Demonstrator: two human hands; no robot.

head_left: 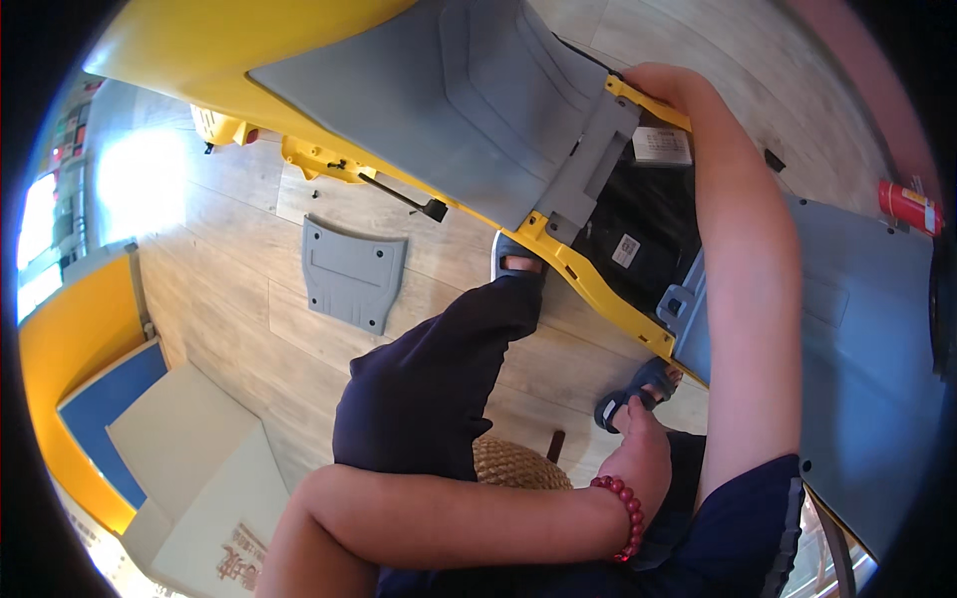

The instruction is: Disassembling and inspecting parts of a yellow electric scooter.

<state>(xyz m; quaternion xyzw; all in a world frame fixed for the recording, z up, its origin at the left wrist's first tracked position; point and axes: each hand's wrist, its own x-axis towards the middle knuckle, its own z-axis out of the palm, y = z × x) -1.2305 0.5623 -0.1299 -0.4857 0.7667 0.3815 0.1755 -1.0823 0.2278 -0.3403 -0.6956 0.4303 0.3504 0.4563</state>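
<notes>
A yellow and grey body that looks like a scooter's [478, 120] lies across the upper middle, with a black-lined opening [623, 214] between its grey panels. My right arm reaches over this opening. At the far side, my right hand [658, 84] is closed around the yellow frame edge [666, 112], its fingertips hidden. My left forearm crosses my lap. My left hand [640, 456], with a red bead bracelet [630, 513] at the wrist, hangs near my right knee. Its fingers are drawn together, and whatever they hold is too small or hidden to name.
A loose grey cover panel [354, 274] lies on the wooden floor. Yellow plastic parts [319, 159] sit behind it, with a black stalk [404, 197] nearby. A cardboard carton [199, 468] stands at lower left. A red extinguisher [908, 206] is at far right; a woven stool [518, 464] is beneath me.
</notes>
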